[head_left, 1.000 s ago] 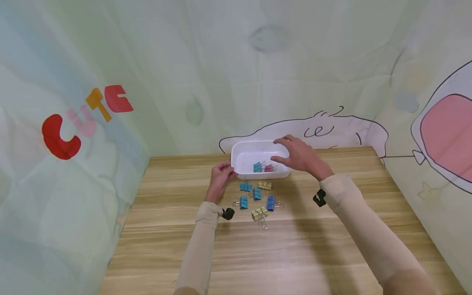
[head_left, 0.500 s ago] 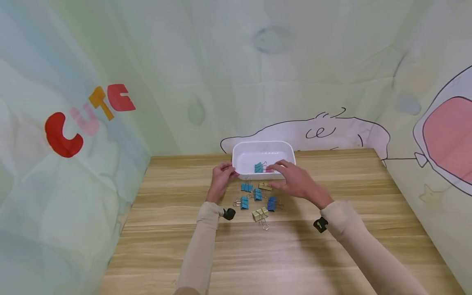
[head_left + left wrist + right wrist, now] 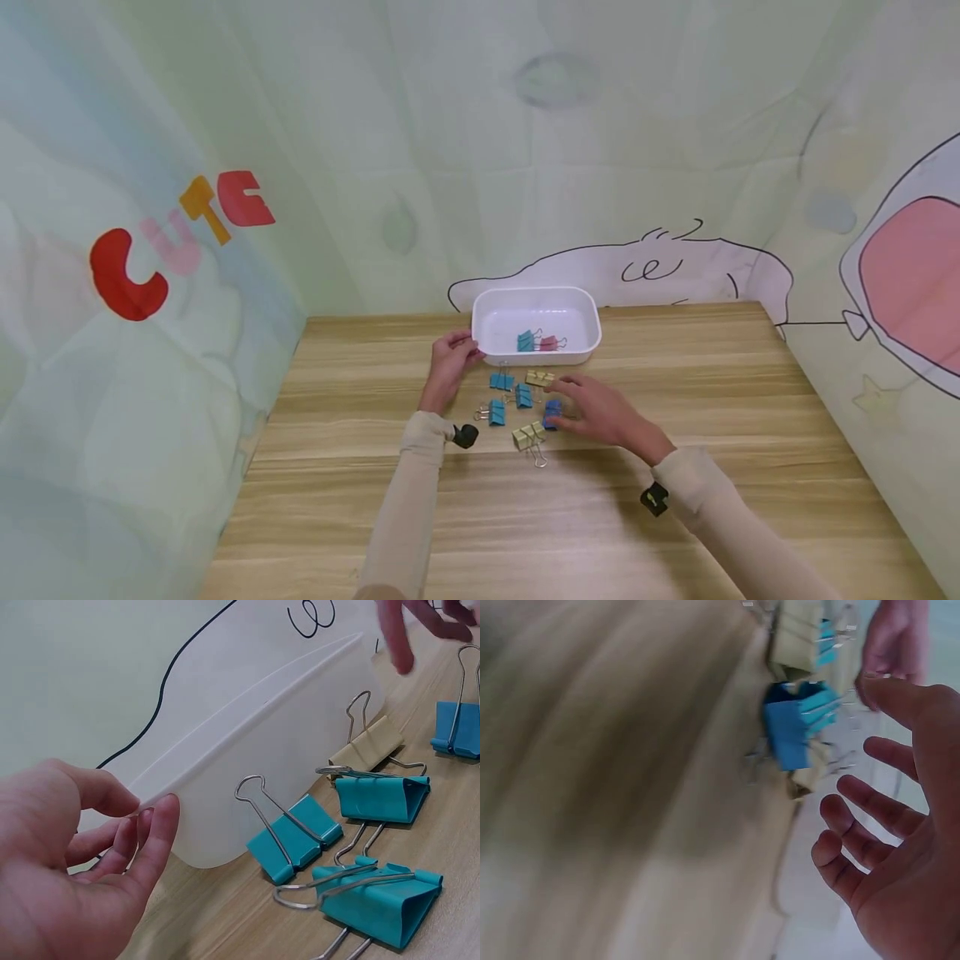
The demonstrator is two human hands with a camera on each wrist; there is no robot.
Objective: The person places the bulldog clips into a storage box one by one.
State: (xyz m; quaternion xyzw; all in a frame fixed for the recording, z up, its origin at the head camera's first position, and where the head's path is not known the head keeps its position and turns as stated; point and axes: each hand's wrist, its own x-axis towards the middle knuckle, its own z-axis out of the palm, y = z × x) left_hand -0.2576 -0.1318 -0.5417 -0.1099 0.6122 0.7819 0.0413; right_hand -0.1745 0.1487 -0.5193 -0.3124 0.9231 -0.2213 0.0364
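The right hand (image 3: 600,412) hovers, fingers spread and released, over the blue clip (image 3: 552,412); the left hand (image 3: 450,362) grasps the white tray's (image 3: 536,298) near-left corner

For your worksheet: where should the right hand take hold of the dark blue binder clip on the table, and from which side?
Probably best from above: pinch the dark blue binder clip across its two flat painted sides, thumb on one, finger on the other. The body is its broadest, firmest part, while its wire handles are thin. The right hand is beside it, fingers spread, holding nothing.
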